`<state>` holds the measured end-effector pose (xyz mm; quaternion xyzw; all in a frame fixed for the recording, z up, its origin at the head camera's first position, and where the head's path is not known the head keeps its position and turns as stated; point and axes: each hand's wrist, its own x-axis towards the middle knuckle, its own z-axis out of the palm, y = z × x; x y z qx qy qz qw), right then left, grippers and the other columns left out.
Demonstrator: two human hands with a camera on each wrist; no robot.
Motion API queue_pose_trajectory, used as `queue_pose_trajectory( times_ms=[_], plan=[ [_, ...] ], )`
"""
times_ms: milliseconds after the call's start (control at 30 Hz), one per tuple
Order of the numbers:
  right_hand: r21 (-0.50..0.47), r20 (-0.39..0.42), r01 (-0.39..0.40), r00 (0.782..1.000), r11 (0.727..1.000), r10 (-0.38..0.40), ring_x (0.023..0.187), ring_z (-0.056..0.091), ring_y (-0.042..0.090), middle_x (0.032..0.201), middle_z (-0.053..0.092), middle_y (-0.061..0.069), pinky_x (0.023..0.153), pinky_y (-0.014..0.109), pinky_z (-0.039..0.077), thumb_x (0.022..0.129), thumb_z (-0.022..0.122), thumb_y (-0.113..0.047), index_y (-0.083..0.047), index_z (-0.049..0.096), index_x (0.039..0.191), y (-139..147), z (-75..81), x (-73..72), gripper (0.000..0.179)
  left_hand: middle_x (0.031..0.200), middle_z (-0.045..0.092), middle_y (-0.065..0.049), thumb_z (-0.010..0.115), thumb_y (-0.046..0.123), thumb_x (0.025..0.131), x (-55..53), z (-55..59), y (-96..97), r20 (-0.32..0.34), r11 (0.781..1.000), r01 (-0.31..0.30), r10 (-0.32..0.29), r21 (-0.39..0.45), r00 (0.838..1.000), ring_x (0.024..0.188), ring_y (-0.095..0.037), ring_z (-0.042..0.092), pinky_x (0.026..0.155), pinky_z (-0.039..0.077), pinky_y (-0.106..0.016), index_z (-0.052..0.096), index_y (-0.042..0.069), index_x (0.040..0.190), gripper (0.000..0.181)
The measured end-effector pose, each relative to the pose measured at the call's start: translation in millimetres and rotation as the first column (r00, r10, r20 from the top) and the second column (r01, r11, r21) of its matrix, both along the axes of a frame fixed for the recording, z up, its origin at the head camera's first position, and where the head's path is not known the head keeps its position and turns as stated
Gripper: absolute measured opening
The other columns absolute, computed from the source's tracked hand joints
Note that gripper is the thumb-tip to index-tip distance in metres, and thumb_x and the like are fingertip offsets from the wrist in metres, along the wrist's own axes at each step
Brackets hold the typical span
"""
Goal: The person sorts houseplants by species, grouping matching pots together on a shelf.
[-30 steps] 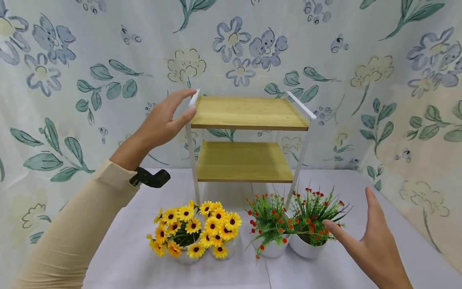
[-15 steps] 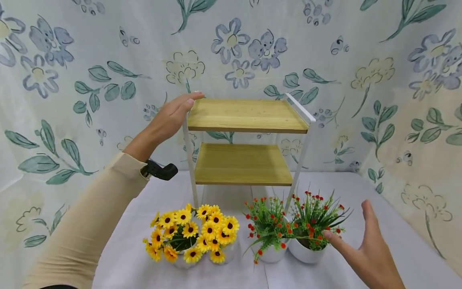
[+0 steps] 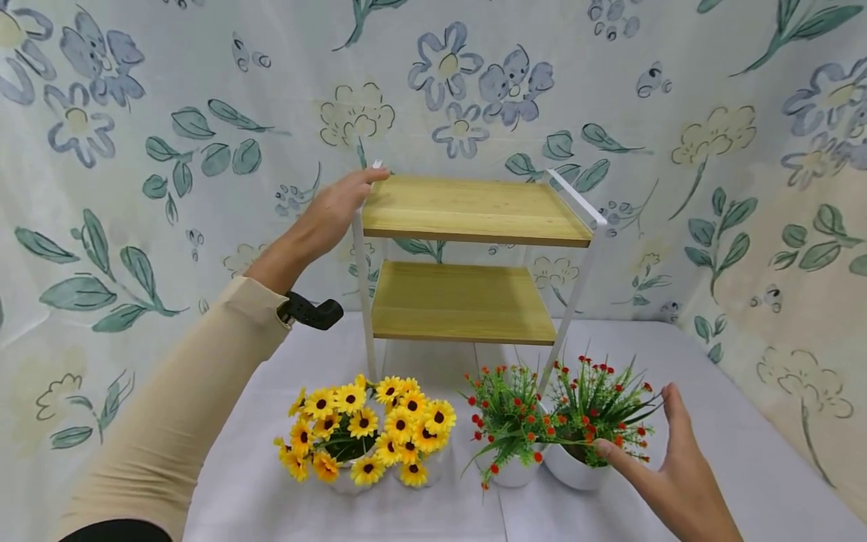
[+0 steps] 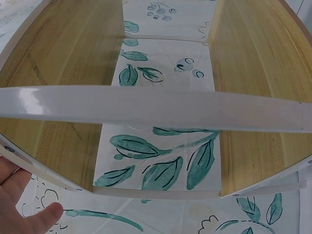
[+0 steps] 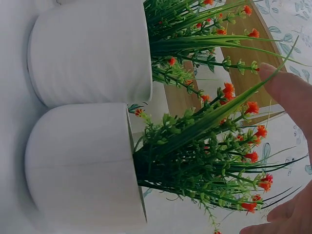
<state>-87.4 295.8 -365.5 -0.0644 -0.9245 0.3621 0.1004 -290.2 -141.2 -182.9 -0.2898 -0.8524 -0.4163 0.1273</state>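
A two-tier wooden shelf point(image 3: 474, 207) with a white frame stands at the back of the table. My left hand point(image 3: 332, 214) holds its upper left rail, fingers over the top; the left wrist view shows the thumb point(image 4: 48, 214) outside the frame. My right hand point(image 3: 677, 470) is beside the rightmost potted plant point(image 3: 579, 467), which has red flowers and long green leaves. Thumb and fingers are spread apart around its foliage point(image 5: 204, 161), with a fingertip close to a leaf blade in the right wrist view. A second red-flowered plant point(image 3: 511, 421) stands just left of it.
Two pots of yellow daisy-like flowers point(image 3: 348, 414) stand at the front left of the shelf. Below the upper board is the lower shelf board point(image 3: 463, 301). White cloth point(image 3: 704, 399) covers the table, and a floral curtain point(image 3: 474, 75) hangs behind.
My left hand has moved right, from the shelf's outer left side onto its upper rail. My right hand has come left, closer to the rightmost red-flowered plant. The pots have stayed in place.
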Motion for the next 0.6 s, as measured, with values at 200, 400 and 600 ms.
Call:
queue_pose_trajectory(
  times_ms=[200, 400, 600],
  plan=[
    [-0.027, 0.003, -0.049, 0.999, 0.998, 0.049, 0.142, -0.005, 0.047, 0.158, -0.015, 0.018, 0.100, 0.074, 0.011, 0.089, 0.065, -0.046, -0.016, -0.025, 0.149, 0, -6.2, -2.0, 0.112, 0.160, 0.016, 0.004, 0.020, 0.040, 0.103, -3.7, -5.1, -0.5, 0.036, 0.998, 0.027, -0.028, 0.049, 0.999, 0.146, -0.010, 0.008, 0.116, 0.008, -0.047, 0.031, 0.016, 0.151, 0.055],
    [-0.082, -0.046, -0.125, 0.992, 0.989, 0.121, 0.143, -0.001, 0.044, 0.160, -0.008, 0.015, 0.103, 0.071, 0.011, 0.091, 0.065, -0.038, -0.024, -0.019, 0.152, 2, -11.8, -5.6, 0.104, 0.158, 0.021, 0.003, 0.021, 0.045, 0.102, -5.1, -11.9, 3.0, -0.007, 0.996, 0.030, -0.030, 0.084, 1.000, 0.144, -0.013, 0.014, 0.114, 0.012, -0.050, 0.034, 0.015, 0.149, 0.057],
    [-0.156, 0.074, -0.111, 0.990, 0.982, 0.123, 0.139, 0.010, 0.053, 0.159, 0.002, 0.023, 0.095, 0.073, 0.024, 0.092, 0.061, -0.045, -0.031, -0.022, 0.150, 4, -16.5, -8.3, 0.102, 0.156, 0.027, -0.003, 0.021, 0.038, 0.102, -5.9, -16.8, 6.8, -0.071, 0.984, 0.090, -0.080, 0.152, 0.994, 0.144, -0.016, 0.016, 0.114, 0.012, -0.049, 0.039, 0.008, 0.143, 0.054]
  ],
)
